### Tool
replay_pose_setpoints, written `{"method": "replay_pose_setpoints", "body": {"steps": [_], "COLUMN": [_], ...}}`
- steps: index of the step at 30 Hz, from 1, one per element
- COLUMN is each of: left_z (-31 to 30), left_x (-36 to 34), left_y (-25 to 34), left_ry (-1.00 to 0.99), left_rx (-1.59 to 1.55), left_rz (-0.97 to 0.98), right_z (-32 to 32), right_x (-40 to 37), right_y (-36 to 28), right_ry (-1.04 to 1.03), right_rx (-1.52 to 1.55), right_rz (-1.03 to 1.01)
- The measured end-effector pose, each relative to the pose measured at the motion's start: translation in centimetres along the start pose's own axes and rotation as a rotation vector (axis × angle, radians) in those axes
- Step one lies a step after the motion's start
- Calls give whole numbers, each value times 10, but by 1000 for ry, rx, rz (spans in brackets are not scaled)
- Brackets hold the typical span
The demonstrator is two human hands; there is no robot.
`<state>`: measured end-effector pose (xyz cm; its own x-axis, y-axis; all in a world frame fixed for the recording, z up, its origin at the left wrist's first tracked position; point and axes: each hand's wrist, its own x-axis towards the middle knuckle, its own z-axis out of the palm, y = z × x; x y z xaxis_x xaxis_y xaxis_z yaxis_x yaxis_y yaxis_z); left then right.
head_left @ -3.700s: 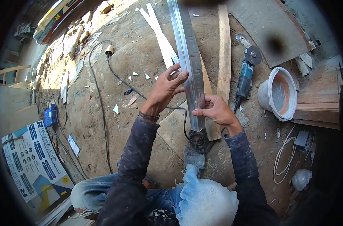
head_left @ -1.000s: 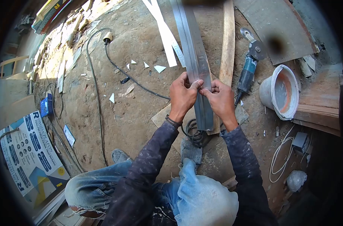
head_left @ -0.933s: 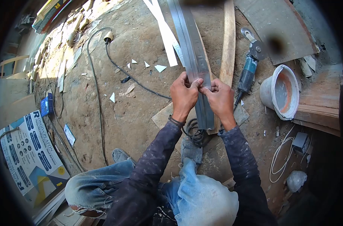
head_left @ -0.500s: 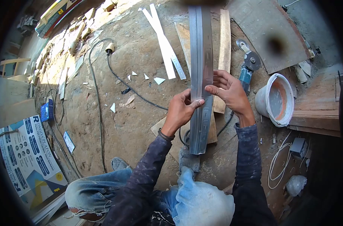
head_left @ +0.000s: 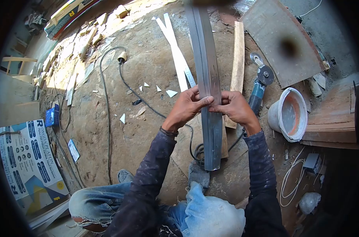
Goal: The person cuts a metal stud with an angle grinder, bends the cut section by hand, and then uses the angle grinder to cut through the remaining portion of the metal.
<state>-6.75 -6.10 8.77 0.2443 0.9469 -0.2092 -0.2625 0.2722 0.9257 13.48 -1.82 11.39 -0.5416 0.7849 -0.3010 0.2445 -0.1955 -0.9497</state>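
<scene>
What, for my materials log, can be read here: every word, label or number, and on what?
"R" and, seemingly, "ONGD PLAFON": on the printed sheet at left; its smaller print is unreadable.
"R": on the long carton, top left.
The blue box and the small card: too blurred.
Stamped marks on the metal profile: nothing legible.

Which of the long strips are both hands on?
The grey metal strip in the middle, gripped by the left hand and right hand. The wooden plank on its right and the white strips on its left lie untouched.
</scene>
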Motion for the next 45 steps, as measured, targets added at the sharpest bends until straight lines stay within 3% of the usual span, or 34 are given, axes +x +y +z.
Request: {"method": "replay_pose_setpoints", "body": {"steps": [5, 7, 8, 10, 12, 14, 16, 17, 18, 20, 21, 22, 24, 25, 26, 28, 29, 34, 36, 41, 45], "left_z": [3, 9, 11, 20, 22, 32, 44, 41, 35, 26, 25, 24, 21, 22, 27, 39, 37, 22, 9, 4, 4], "left_x": [0, 6, 8, 9, 15, 18, 17, 15, 12, 7, 0, -6, -8, -8, -10, -13, -13, -20, -9, 4, 10], "left_y": [-2, -11, -16, -14, -29, -37, -34, -31, -28, -14, -6, -2, -7, -9, -12, -10, -6, 3, 15, 25, 8], "left_ry": [-14, 127, 129, 317, 389, 457, 699, 700, 608, 522, 431, 335, 281, 224, 218, 108, 3, -6, -22, -130, 30], "left_rx": [47, 191, 189, 287, 273, 256, 348, 349, 328, 312, 222, 132, 44, -41, -40, 97, 188, 38, -130, -163, -108], "left_rz": [34, 134, 135, 51, 93, 130, 191, 193, 136, 98, 35, -26, -21, -26, -19, 4, -181, 12, 205, 146, 156], "right_z": [0, 8, 12, 16, 25, 36, 38, 39, 33, 3, -13, -22, -35, -37, -35, -19, -17, -18, -19, -10, -1], "right_x": [-1, 0, 2, 3, 5, 4, 9, 13, 13, 10, 2, -3, -11, -5, -3, 4, 8, 12, 14, 19, 23], "right_y": [2, 8, 11, 15, 12, 0, 9, 13, 15, 19, -2, -17, -40, -42, -47, -65, -68, -50, -38, -32, -13], "right_ry": [-9, 82, 173, 233, 297, 449, 473, 498, 496, 149, -11, -14, 236, 259, 265, 92, 56, 25, -133, -222, -129], "right_rx": [-20, -47, -77, -135, -188, -437, -489, -539, -540, -173, -137, -141, -199, -173, -177, 117, 47, -49, -22, 64, 30], "right_rz": [27, -14, -59, -43, -26, 53, 37, 13, 8, -38, 124, 116, 43, -113, -119, -78, -51, 2, 63, 76, 5]}}
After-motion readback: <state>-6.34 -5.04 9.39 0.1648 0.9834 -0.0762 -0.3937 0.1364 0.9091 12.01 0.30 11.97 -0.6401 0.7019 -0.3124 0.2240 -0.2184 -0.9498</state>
